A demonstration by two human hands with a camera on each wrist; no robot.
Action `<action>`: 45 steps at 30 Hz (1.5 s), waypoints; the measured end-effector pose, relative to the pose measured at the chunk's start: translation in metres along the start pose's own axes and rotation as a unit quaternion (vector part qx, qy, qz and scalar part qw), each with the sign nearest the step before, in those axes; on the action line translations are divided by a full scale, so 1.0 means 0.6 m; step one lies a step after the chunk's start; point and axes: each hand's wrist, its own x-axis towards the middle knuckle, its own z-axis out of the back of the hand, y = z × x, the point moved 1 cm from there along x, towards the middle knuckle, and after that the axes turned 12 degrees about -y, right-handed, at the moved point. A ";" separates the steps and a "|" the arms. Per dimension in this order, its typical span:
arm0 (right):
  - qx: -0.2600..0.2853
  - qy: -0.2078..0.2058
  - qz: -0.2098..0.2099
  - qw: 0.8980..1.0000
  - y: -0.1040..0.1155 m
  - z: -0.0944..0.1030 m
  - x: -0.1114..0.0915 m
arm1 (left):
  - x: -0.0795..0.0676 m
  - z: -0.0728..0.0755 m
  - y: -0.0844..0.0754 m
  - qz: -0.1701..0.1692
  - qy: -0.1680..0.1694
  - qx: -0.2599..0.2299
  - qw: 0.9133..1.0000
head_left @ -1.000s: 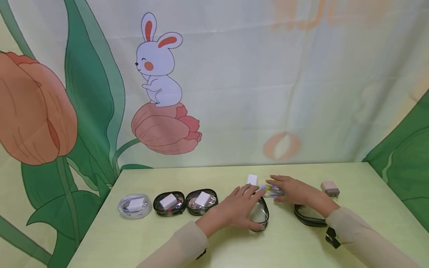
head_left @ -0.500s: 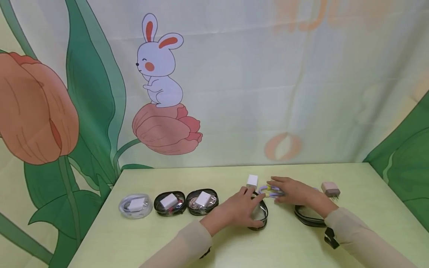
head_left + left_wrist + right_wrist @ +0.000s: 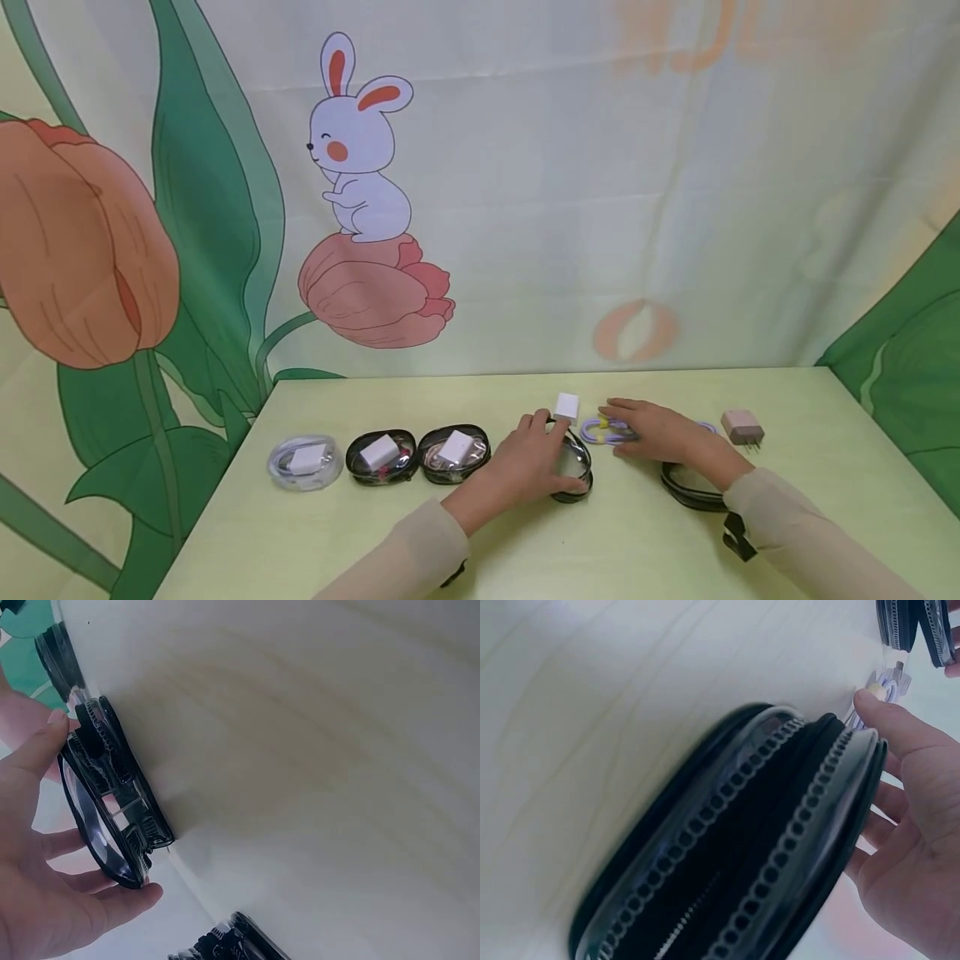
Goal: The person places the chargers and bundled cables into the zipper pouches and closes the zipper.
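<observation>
Left hand [image 3: 528,460] held the clear, black-rimmed case [image 3: 577,463] near the middle of the table [image 3: 637,546]; in the left wrist view the thumb lay at one end of the rim, the fingers behind the window and around the other end. Right hand [image 3: 660,431] was spread over the coiled purple cable [image 3: 609,432], thumb well apart from the fingers (the thumb tip looked close to the coil; contact unconfirmed); a white adapter [image 3: 567,407] sat just behind the held case; a second black-rimmed case [image 3: 727,825] lay below the right wrist, with a pink adapter [image 3: 742,426] farther right.

Handling estimate: case light, its window flexible and probably slick, the rim stiffer; best hold judged to be across the rim, thumb opposite fingers, without denting the window; cable judged soft, light and hardly fragile, best pinched at its yellow tie [image 3: 602,422] so the loops would not spread.
</observation>
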 end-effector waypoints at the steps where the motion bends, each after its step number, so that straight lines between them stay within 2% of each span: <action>1: 0.000 0.000 0.001 1.000 0.000 0.000 0.000 | 0.000 0.000 0.000 0.001 0.000 -0.006 1.000; 9: 0.000 -0.009 0.011 1.000 0.000 -0.002 0.003 | -0.004 0.005 -0.001 -0.001 -0.005 -0.044 0.999; 24: -0.014 -0.020 0.024 0.999 -0.003 -0.011 0.007 | -0.009 -0.001 0.000 -0.003 -0.009 -0.049 0.999; 37: -0.027 -0.080 0.094 0.992 0.003 -0.013 0.012 | -0.010 0.001 0.003 -0.021 -0.022 -0.050 0.998; 45: -0.032 -0.101 0.106 0.989 0.005 -0.015 0.012 | -0.012 0.004 0.002 -0.027 -0.028 -0.049 0.998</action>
